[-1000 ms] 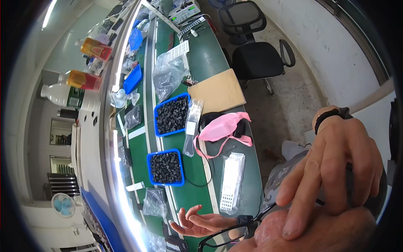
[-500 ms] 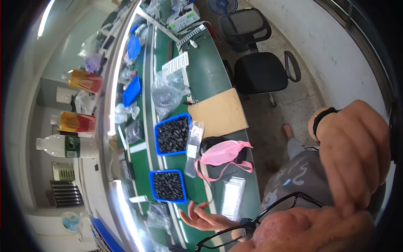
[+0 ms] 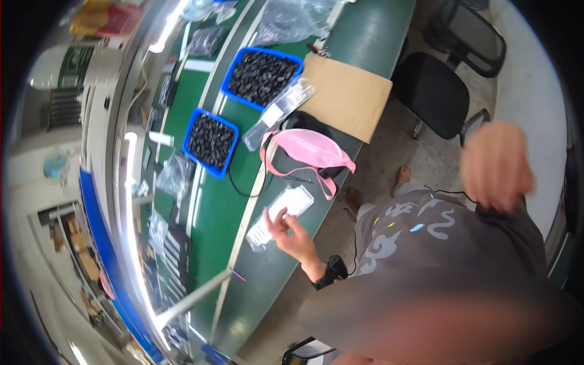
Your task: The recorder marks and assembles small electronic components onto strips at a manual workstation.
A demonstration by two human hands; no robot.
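Note:
My left hand [image 3: 292, 237], with a dark band on its wrist, reaches over the green workbench [image 3: 267, 261]. Its fingers are spread, with nothing visible in them. Beneath the fingertips lies a clear plastic packet with white sheets or strips [image 3: 298, 199]; whether they touch it I cannot tell. My right hand [image 3: 496, 167] is raised off to the right, away from the bench. Motion smears its fingers, so any hold is hidden. Nearest to my left hand, a pink waist bag [image 3: 313, 149] rests with its strap looped on the bench.
Two blue trays [image 3: 228, 80] [image 3: 193, 125] hold many small black parts. By them lie a long clear packet [image 3: 280, 112], a cardboard sheet [image 3: 347, 97] and plastic bags [image 3: 175, 175]. A lamp strip [image 3: 131, 213] runs along the bench. A black chair [image 3: 432, 91] stands at the right.
The view has turned and shifted. My right hand has moved away from close to the glasses and the camera. My left hand now shows whole over the white packet, its fingers still spread.

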